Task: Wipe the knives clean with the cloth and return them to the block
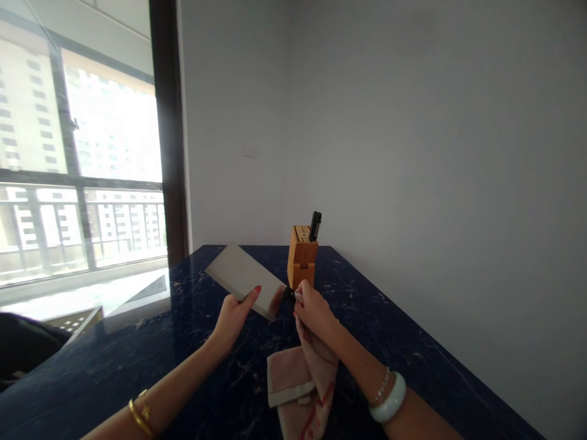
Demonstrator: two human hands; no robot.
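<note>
A wide-bladed cleaver (245,275) is held tilted above the table, its black handle pointing right. My left hand (237,311) is closed on the lower edge of the blade, thumb on the upper face and the other fingers hidden beneath. My right hand (312,305) is closed on a pink towel (293,373) at the cleaver's handle; how much of the handle lies inside the grip is hidden. The towel hangs down from that hand, its lower part bunched toward me. Just behind the right hand stands a wooden knife block (300,256).
Black-handled tools (315,226) stick up from the block's right side. The dark blue marbled table (192,342) reaches to the grey wall (413,153) at the back and right. At left are a glass window (110,134) and a dark object (27,345) beside the table.
</note>
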